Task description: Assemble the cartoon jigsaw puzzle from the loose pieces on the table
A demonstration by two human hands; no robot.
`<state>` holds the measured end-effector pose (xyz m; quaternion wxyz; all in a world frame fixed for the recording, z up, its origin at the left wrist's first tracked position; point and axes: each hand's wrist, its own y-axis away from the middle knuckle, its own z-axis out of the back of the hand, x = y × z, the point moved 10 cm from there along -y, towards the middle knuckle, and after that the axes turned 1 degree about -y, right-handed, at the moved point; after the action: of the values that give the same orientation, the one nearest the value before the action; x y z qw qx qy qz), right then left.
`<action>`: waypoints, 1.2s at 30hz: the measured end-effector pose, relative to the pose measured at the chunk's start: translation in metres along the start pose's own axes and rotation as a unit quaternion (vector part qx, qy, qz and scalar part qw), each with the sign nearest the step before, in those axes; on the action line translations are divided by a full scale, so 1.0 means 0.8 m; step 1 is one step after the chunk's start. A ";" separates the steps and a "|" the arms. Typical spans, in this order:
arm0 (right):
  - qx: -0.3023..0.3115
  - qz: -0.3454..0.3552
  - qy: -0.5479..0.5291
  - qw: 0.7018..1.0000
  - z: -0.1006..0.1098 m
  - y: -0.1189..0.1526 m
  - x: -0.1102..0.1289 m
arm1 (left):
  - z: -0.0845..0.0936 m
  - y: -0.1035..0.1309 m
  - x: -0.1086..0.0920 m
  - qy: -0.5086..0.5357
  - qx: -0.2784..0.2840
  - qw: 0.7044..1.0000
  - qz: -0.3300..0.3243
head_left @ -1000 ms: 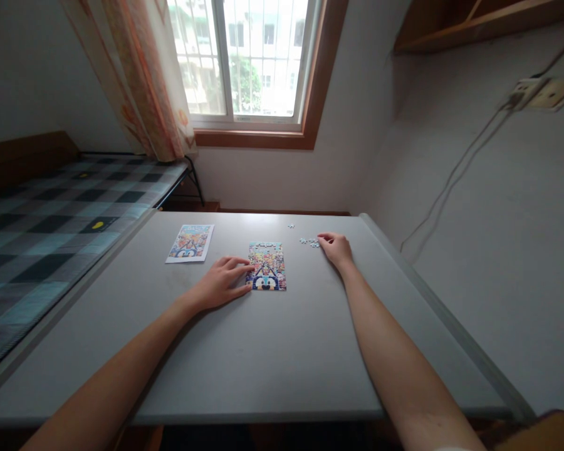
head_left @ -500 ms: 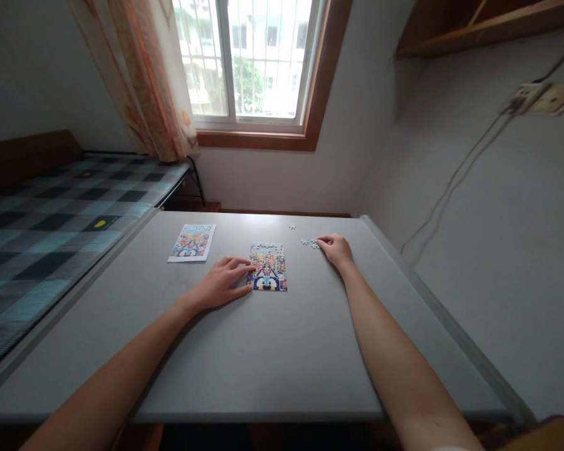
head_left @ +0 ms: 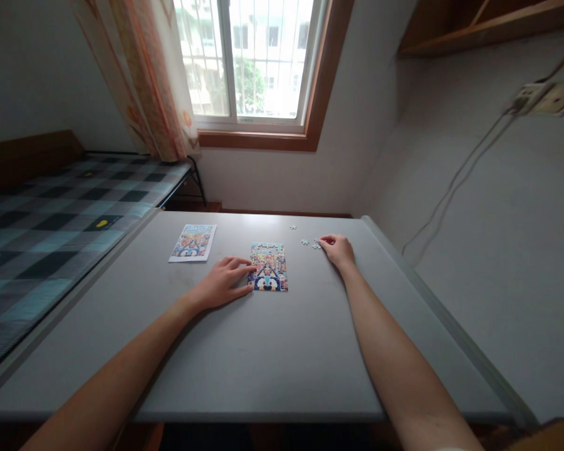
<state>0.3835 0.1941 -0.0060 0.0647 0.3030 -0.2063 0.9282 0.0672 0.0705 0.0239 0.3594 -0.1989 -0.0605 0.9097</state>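
Observation:
A mostly assembled jigsaw puzzle (head_left: 269, 266) lies flat on the table, with a ragged gap near its top edge. My left hand (head_left: 223, 280) rests at its left side, fingers spread, fingertips on the puzzle's edge. To the right of the puzzle, my right hand (head_left: 338, 250) is closed in a pinch over a small group of loose puzzle pieces (head_left: 316, 245); the piece at the fingertips is mostly hidden. Another loose piece (head_left: 305, 242) lies just left of that group, and one more piece (head_left: 292, 227) sits farther back.
A printed picture sheet (head_left: 192, 243) lies at the table's back left. The grey table (head_left: 263, 357) meets a wall on the right, where a cable (head_left: 444, 194) hangs from a socket. A bed with a checked cover (head_left: 75, 213) stands to the left, below a curtained window.
My right hand's fingertips have shifted very slightly among the loose pieces. My left hand stays on the puzzle's edge. The whole view has moved a touch.

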 end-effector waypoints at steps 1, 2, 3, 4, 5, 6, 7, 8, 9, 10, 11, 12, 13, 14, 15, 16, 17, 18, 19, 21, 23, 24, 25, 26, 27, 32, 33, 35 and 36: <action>0.003 -0.002 -0.002 1.000 -0.001 -0.001 -0.001 | 0.000 0.000 0.000 0.000 0.000 1.000 0.000; 0.007 -0.006 -0.002 1.000 -0.002 -0.001 -0.003 | 0.000 0.000 0.000 -0.001 0.001 1.000 0.000; 0.010 -0.010 -0.001 1.000 -0.003 -0.002 -0.004 | 0.000 0.000 0.000 -0.003 0.001 1.000 0.000; 0.012 -0.015 0.000 1.000 -0.004 -0.002 -0.005 | 0.000 0.000 0.000 -0.004 0.001 1.000 0.000; 0.014 -0.020 0.001 1.000 -0.004 -0.002 -0.005 | 0.000 0.000 0.000 -0.005 0.001 1.000 0.000; 0.015 -0.023 0.002 1.000 -0.004 -0.002 -0.006 | 0.000 0.000 0.000 -0.005 0.001 1.000 0.000; 0.016 -0.026 0.002 1.000 -0.004 -0.002 -0.006 | 0.000 0.000 0.000 -0.004 0.001 1.000 0.000; 0.016 -0.027 0.001 1.000 -0.003 -0.002 -0.006 | 0.000 0.000 0.000 -0.003 0.000 1.000 0.000; 0.014 -0.026 -0.001 1.000 -0.003 -0.001 -0.005 | 0.000 0.000 0.000 -0.001 0.001 1.000 0.000; 0.012 -0.024 -0.003 1.000 -0.002 -0.001 -0.004 | 0.000 0.000 0.000 0.000 0.001 1.000 0.001; 0.009 -0.021 -0.005 1.000 -0.001 -0.001 -0.004 | 0.000 0.000 0.001 0.002 0.001 1.000 0.001; 0.004 -0.018 -0.007 1.000 0.000 0.000 -0.003 | 0.000 0.000 0.001 0.003 0.002 1.000 0.002; 0.000 -0.014 -0.009 1.000 0.001 0.000 -0.002 | -0.001 0.000 0.001 0.003 0.003 1.000 0.002; -0.005 -0.009 -0.010 1.000 0.002 0.000 -0.001 | -0.001 0.000 0.002 0.003 0.003 1.000 0.002; -0.010 -0.004 -0.011 1.000 0.003 0.001 0.000 | -0.001 0.000 0.002 0.003 0.004 1.000 0.002; -0.014 0.001 -0.011 1.000 0.004 0.001 0.001 | -0.001 0.000 0.002 0.002 0.004 1.000 0.001; -0.018 0.004 -0.010 1.000 0.005 0.002 0.003 | -0.001 0.000 0.001 0.001 0.005 1.000 0.001; -0.020 0.006 -0.010 1.000 0.006 0.002 0.004 | -0.001 0.000 0.001 0.000 0.006 1.000 0.001; -0.020 0.007 -0.011 1.000 0.006 0.003 0.005 | -0.001 0.000 0.001 -0.001 0.007 1.000 0.002; -0.014 -0.001 -0.013 1.000 0.006 0.004 0.005 | -0.001 0.000 0.001 -0.002 0.007 1.000 0.002; -0.007 -0.013 -0.015 1.000 0.005 0.005 0.004 | 0.000 0.000 0.000 -0.002 0.005 1.000 0.003; -0.005 -0.016 -0.016 1.000 0.005 0.005 0.004 | 0.000 0.001 0.001 -0.003 0.004 1.000 0.003; -0.004 -0.019 -0.018 1.000 0.005 0.005 0.004 | 0.000 0.001 0.001 -0.003 0.004 1.000 0.003; -0.004 -0.020 -0.020 1.000 0.006 0.005 0.004 | -0.001 0.001 0.001 -0.004 0.004 1.000 0.003; -0.004 -0.019 -0.022 1.000 0.006 0.005 0.004 | -0.001 0.001 0.001 -0.005 0.005 1.000 0.003; -0.029 -0.005 -0.071 0.997 0.011 0.005 0.011 | -0.002 0.001 0.002 -0.007 0.006 1.000 -0.001; -0.041 -0.002 -0.087 0.995 0.013 0.006 0.015 | -0.002 0.000 0.002 -0.008 0.006 1.000 -0.002; -0.057 0.013 -0.115 0.992 0.017 0.009 0.029 | -0.002 0.000 0.001 -0.010 0.007 1.000 -0.002; -0.058 0.023 -0.129 0.990 0.017 0.011 0.039 | -0.002 0.000 0.001 -0.012 0.008 1.000 -0.002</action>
<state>0.3635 0.1803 0.0189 0.0340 0.4107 -0.2735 0.8691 0.0674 0.0710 0.0218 0.3625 -0.1850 -0.0577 0.9116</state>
